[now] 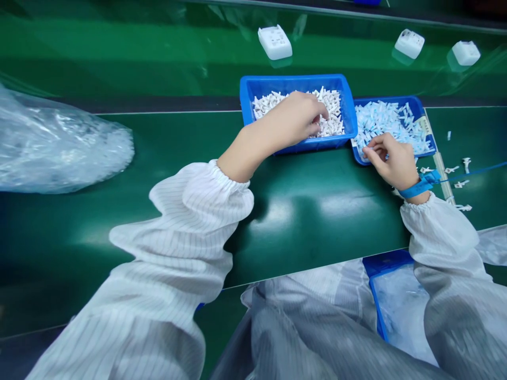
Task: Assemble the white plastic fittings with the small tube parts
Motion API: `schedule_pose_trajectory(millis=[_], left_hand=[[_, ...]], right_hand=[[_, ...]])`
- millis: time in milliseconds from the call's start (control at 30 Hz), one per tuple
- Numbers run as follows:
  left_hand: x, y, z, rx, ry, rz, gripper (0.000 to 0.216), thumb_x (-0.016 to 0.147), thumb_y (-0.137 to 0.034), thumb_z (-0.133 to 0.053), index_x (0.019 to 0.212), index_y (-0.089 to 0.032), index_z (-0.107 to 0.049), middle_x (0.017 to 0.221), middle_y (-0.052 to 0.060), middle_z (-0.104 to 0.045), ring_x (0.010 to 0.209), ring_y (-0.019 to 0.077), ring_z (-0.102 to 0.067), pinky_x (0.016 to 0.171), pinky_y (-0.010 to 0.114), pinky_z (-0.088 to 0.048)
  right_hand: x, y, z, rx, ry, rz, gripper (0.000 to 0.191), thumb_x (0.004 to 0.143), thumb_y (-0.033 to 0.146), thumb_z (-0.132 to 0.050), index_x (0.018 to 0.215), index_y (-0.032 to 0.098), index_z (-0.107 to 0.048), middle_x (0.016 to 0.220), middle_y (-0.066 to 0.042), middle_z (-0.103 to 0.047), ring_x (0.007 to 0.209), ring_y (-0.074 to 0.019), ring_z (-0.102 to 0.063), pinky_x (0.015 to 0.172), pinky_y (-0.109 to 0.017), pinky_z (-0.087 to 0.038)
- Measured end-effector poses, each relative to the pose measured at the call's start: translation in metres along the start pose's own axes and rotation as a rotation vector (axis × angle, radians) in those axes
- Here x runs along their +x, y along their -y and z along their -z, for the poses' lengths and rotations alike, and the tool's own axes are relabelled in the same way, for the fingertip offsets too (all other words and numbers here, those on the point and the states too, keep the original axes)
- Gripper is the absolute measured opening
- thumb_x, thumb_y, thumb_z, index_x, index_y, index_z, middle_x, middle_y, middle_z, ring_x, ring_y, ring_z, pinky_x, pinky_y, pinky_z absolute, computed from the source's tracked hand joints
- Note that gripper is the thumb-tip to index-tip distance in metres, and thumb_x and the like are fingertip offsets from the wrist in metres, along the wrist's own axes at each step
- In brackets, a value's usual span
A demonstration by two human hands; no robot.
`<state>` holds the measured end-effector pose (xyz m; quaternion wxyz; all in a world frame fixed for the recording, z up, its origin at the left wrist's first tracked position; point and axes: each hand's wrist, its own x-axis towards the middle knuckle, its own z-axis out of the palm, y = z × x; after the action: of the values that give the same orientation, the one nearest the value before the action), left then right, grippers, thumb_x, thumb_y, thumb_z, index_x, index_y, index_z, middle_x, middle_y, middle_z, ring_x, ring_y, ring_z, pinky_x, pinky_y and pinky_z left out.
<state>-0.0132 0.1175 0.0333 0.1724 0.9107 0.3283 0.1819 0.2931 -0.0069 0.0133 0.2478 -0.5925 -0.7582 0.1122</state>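
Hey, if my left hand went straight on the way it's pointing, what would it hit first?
Probably the small white plastic pieces in the larger blue bin; your left hand points into them. Depth is unclear, so its fingers may already touch them.

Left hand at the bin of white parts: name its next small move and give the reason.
Probably a light pinch on one white part: the left hand curls down over the heap of white parts in the blue bin, though whether it grips one is hidden. The right hand is at the near edge of the neighbouring tray of pale-blue parts.
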Motion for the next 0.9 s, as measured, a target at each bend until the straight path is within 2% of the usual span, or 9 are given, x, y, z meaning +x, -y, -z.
schedule_pose_trajectory(millis=[133,233,333,400,500,700,800,900], left_hand=[[-0.006,-0.004,0.012,-0.112,-0.097,0.077,0.03,0.097,-0.027,-0.065,0.117,-0.023,-0.086,0.117,0.012,-0.083,0.114,0.0309,-0.077,0.114,0.047,-0.059],[-0.012,-0.023,0.021,-0.209,-0.109,0.116,0.025,0.098,-0.026,-0.067,0.115,-0.022,-0.085,0.118,0.011,-0.082,0.115,0.0294,-0.078,0.114,0.047,-0.062],[-0.019,-0.046,0.02,-0.364,-0.091,0.117,0.03,0.105,-0.024,-0.06,0.122,-0.021,-0.084,0.126,0.01,-0.079,0.107,0.0248,-0.081,0.111,0.047,-0.066],[-0.025,-0.06,0.011,-0.483,-0.076,0.107,0.034,0.11,-0.022,-0.053,0.128,-0.02,-0.082,0.132,0.01,-0.076,0.102,0.0213,-0.083,0.107,0.045,-0.069],[-0.035,-0.075,-0.015,-0.627,-0.06,0.086,0.035,0.115,-0.021,-0.049,0.13,-0.023,-0.08,0.137,0.008,-0.071,0.103,0.0179,-0.084,0.105,0.039,-0.071],[-0.062,-0.079,-0.074,-0.747,-0.043,0.151,0.032,0.116,-0.017,-0.045,0.129,-0.019,-0.074,0.133,0.009,-0.065,0.096,0.0119,-0.081,0.108,0.032,-0.07],[-0.071,-0.076,-0.085,-0.757,-0.025,0.173,0.027,0.118,-0.02,-0.046,0.126,-0.017,-0.072,0.133,0.009,-0.065,0.099,0.0122,-0.08,0.11,0.032,-0.07],[-0.073,-0.076,-0.084,-0.745,-0.022,0.179,0.025,0.121,-0.025,-0.05,0.125,-0.019,-0.073,0.137,0.009,-0.068,0.106,0.0132,-0.08,0.11,0.031,-0.07]], right_hand=[[-0.002,0.003,0.001,-0.006,0.003,0.023,0.029,0.11,0.057,-0.064,0.111,0.029,-0.068,0.095,-0.008,-0.082,0.079,-0.0268,-0.077,0.086,-0.042,-0.068],[-0.003,0.006,0.001,-0.044,-0.004,0.042,0.027,0.11,0.055,-0.064,0.111,0.029,-0.069,0.094,-0.008,-0.08,0.079,-0.0269,-0.076,0.088,-0.042,-0.067],[-0.004,0.01,0.001,-0.059,-0.007,0.051,0.029,0.11,0.056,-0.063,0.114,0.029,-0.073,0.088,-0.006,-0.077,0.072,-0.0257,-0.071,0.083,-0.042,-0.066],[-0.006,0.014,0.001,-0.045,-0.012,0.059,0.032,0.111,0.058,-0.063,0.116,0.029,-0.076,0.085,-0.005,-0.076,0.068,-0.0249,-0.069,0.079,-0.041,-0.064],[-0.009,0.021,0.001,-0.006,-0.021,0.086,0.038,0.113,0.061,-0.061,0.119,0.03,-0.082,0.09,-0.006,-0.079,0.073,-0.0256,-0.072,0.077,-0.041,-0.063],[-0.014,0.034,-0.003,0.045,0.056,0.209,0.036,0.116,0.057,-0.061,0.119,0.033,-0.089,0.109,-0.008,-0.087,0.079,-0.0248,-0.074,0.081,-0.043,-0.064],[-0.015,0.036,-0.009,0.107,0.085,0.282,0.034,0.116,0.052,-0.062,0.117,0.032,-0.09,0.108,-0.008,-0.088,0.082,-0.0247,-0.076,0.081,-0.042,-0.064],[-0.015,0.035,-0.013,0.133,0.105,0.284,0.031,0.116,0.052,-0.063,0.115,0.035,-0.09,0.109,-0.007,-0.088,0.084,-0.0254,-0.078,0.081,-0.042,-0.065]])
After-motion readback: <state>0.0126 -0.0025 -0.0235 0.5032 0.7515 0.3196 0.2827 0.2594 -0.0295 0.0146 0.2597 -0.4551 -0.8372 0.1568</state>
